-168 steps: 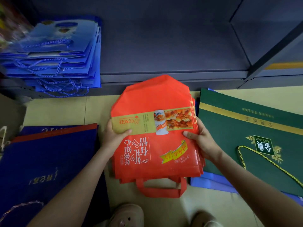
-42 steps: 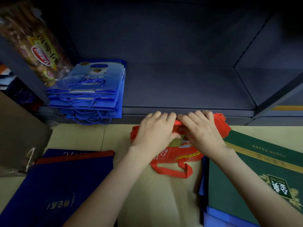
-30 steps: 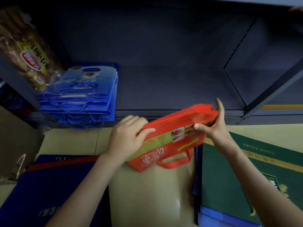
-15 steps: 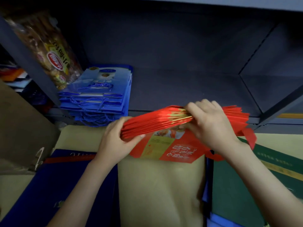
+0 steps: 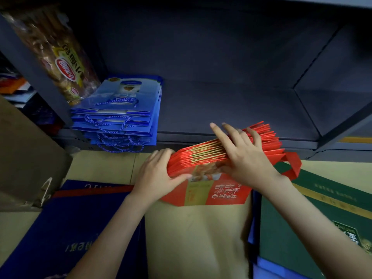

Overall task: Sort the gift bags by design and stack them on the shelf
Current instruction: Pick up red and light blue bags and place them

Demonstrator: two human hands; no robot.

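I hold a bundle of several red gift bags (image 5: 213,191) on edge, just in front of the dark shelf (image 5: 231,105). My left hand (image 5: 159,176) grips the bundle's left end, thumb on the front face. My right hand (image 5: 244,158) lies over the top edges with fingers spread, thumb on the front. A red handle loop (image 5: 291,164) sticks out to the right. A stack of light blue gift bags (image 5: 118,115) with rope handles lies on the shelf's left part.
Dark blue bags (image 5: 66,228) lie on the floor at the left, green bags (image 5: 314,218) over blue ones at the right. A cardboard sheet (image 5: 193,238) covers the floor between them. A snack packet (image 5: 58,57) leans beside the shelf post. A brown box (image 5: 24,158) stands far left.
The red bundle was lifted off the floor, turned on edge and brought up to the shelf front. My right hand's fingers have spread across the top edges.
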